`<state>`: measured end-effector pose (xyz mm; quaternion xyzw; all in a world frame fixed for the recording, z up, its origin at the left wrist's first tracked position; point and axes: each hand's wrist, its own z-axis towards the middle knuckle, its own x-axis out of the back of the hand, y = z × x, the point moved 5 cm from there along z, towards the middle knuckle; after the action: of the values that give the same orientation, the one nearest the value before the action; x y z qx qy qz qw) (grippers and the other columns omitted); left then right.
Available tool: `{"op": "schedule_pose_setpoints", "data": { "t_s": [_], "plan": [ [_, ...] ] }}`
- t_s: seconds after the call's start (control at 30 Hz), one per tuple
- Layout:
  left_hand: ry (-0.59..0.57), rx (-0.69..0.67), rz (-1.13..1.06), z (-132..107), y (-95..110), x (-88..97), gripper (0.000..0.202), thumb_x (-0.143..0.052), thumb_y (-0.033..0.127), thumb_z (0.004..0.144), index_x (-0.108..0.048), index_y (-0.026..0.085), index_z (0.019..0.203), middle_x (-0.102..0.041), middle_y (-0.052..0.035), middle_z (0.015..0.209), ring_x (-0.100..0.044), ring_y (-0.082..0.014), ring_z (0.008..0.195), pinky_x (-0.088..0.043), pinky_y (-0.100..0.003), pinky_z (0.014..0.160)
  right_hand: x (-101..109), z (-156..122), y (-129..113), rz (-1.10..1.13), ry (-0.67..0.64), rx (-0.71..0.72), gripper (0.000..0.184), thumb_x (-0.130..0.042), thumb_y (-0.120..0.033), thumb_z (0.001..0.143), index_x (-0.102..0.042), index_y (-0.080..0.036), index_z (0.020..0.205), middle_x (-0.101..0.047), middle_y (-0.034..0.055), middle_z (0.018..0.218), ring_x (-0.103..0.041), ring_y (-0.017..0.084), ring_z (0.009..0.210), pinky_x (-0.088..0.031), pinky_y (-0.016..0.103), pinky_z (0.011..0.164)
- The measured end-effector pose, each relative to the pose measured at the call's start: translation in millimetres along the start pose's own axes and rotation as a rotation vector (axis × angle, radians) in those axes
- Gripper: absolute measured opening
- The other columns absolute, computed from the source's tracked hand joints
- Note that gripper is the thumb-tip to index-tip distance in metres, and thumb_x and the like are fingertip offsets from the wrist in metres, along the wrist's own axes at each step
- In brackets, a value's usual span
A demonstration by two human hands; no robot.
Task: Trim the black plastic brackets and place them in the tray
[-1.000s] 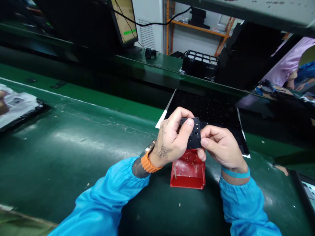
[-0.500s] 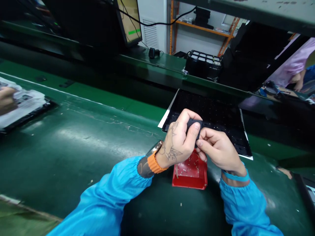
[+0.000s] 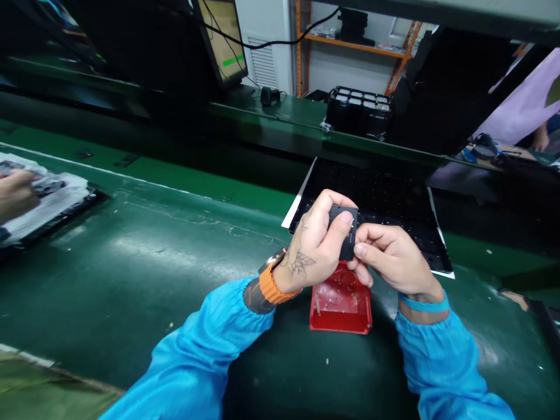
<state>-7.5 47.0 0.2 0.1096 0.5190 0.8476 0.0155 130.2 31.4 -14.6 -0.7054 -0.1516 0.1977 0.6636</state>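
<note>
My left hand point(image 3: 317, 245) is closed around a small flat black rectangular part point(image 3: 349, 248), its thumb pressed on the upper face. At the part's lower right edge, the thumb and forefinger of my right hand point(image 3: 394, 256) are pinched together; whatever is between them is too small or hidden to tell. Below both hands stands a red bin point(image 3: 341, 322) with many tiny loose pieces scattered in it. Behind them lies a black tray point(image 3: 371, 186) with small bright specks, on top of a white sheet point(image 3: 298, 201).
On the left, another person's hand point(image 3: 17, 192) rests over a tray with white wrapping point(image 3: 72, 186). A raised ledge carries a scanner point(image 3: 269, 96), a black box of white-topped pieces point(image 3: 359, 114) and a monitor point(image 3: 223, 41). Two dark parts point(image 3: 126, 160) lie on the green strip.
The black part now shows more of its face between my hands, which stay close together at its edge. My view has shifted slightly. The other person's hand at left has moved slightly.
</note>
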Motion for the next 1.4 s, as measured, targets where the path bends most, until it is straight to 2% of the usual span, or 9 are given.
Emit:
{"op": "schedule_pose_setpoints", "data": {
  "t_s": [0.13, 0.5, 0.8, 0.93, 1.0, 1.07, 1.17, 1.23, 1.4],
  "plan": [
    [-0.023, 0.050, -0.092, -1, 1, 0.9, 0.013, -0.051, 0.030, 0.102, -0.057, 0.020, 0.107, -0.058, 0.0035, 0.072, -0.055, -0.0129, 0.062, -0.043, -0.028, 0.059, -1, -1, -2, 0.071, -0.057, 0.005, 0.038, -0.081, -0.048, 0.090, -0.066, -0.016, 0.078, -0.068, 0.0014, 0.057, -0.060, 0.011, 0.044, -0.051, 0.021, 0.045],
    [-0.047, 0.053, -0.101, -3, 2, -2.0, 0.012, -0.052, 0.030, 0.101, -0.057, 0.019, 0.104, -0.058, 0.0025, 0.075, -0.054, -0.0136, 0.067, -0.042, -0.029, 0.063, 2, 1, 7, 0.191, -0.106, 0.014, 0.036, -0.089, -0.040, 0.084, -0.065, -0.015, 0.072, -0.074, 0.0042, 0.064, -0.064, 0.012, 0.043, -0.053, 0.020, 0.043],
    [0.039, -0.067, 0.123, -4, 4, -1.6, 0.012, -0.048, 0.026, 0.100, -0.057, 0.019, 0.105, -0.062, 0.0008, 0.082, -0.058, -0.0138, 0.068, -0.045, -0.031, 0.066, 0, 0, 3, -0.083, 0.079, 0.017, 0.032, -0.082, -0.027, 0.084, -0.055, -0.018, 0.068, -0.066, -0.0014, 0.056, -0.056, 0.008, 0.040, -0.042, 0.015, 0.040],
    [-0.012, -0.031, 0.070, -1, -4, -4.3, 0.017, -0.051, 0.030, 0.100, -0.054, 0.019, 0.114, -0.065, -0.0020, 0.092, -0.063, -0.0152, 0.073, -0.050, -0.032, 0.068, 7, 1, 4, -0.241, 0.110, 0.067, 0.032, -0.073, -0.030, 0.090, -0.053, -0.020, 0.068, -0.063, -0.0021, 0.054, -0.055, 0.009, 0.040, -0.040, 0.017, 0.041],
    [-0.087, 0.042, -0.085, 2, -10, -5.8, 0.036, -0.057, 0.040, 0.100, -0.046, 0.021, 0.128, -0.065, -0.0013, 0.092, -0.065, -0.0149, 0.070, -0.052, -0.029, 0.063, 14, 3, 2, -0.334, 0.162, 0.150, 0.032, -0.069, -0.033, 0.093, -0.053, -0.020, 0.069, -0.062, -0.0024, 0.054, -0.054, 0.010, 0.041, -0.040, 0.019, 0.041],
    [-0.135, 0.122, -0.221, 7, -17, -4.7, 0.055, -0.061, 0.053, 0.098, -0.037, 0.023, 0.137, -0.062, 0.0020, 0.086, -0.065, -0.0137, 0.063, -0.050, -0.024, 0.053, 23, 3, -5, -0.495, 0.301, 0.308, 0.031, -0.066, -0.032, 0.096, -0.054, -0.021, 0.070, -0.059, -0.0031, 0.054, -0.053, 0.010, 0.043, -0.040, 0.020, 0.043],
    [-0.119, 0.211, -0.244, 13, -25, 2.3, 0.060, -0.054, 0.072, 0.095, -0.046, 0.022, 0.127, -0.057, 0.0036, 0.080, -0.065, -0.0126, 0.056, -0.046, -0.020, 0.044, 24, -2, -16, -0.858, 0.534, 0.651, 0.019, -0.066, -0.022, 0.096, -0.064, -0.019, 0.077, -0.067, 0.0014, 0.068, -0.060, 0.013, 0.057, -0.047, 0.024, 0.053],
    [-0.109, 0.249, -0.208, 16, -29, 6.0, 0.064, -0.046, 0.079, 0.095, -0.053, 0.021, 0.118, -0.059, 0.0013, 0.082, -0.067, -0.0129, 0.057, -0.048, -0.020, 0.043, 16, -5, -18, -1.053, 0.599, 0.829, 0.012, -0.066, -0.017, 0.096, -0.070, -0.019, 0.085, -0.071, 0.0050, 0.081, -0.065, 0.015, 0.067, -0.052, 0.025, 0.060],
    [-0.116, 0.286, -0.238, 16, -30, 6.2, 0.069, -0.056, 0.082, 0.089, -0.057, 0.019, 0.118, -0.062, -0.0009, 0.085, -0.068, -0.0148, 0.066, -0.056, -0.023, 0.049, 7, -11, -14, -1.205, 0.749, 0.964, 0.016, -0.063, -0.013, 0.097, -0.075, -0.023, 0.091, -0.071, 0.0049, 0.083, -0.067, 0.018, 0.073, -0.057, 0.029, 0.066]
  ]
}}
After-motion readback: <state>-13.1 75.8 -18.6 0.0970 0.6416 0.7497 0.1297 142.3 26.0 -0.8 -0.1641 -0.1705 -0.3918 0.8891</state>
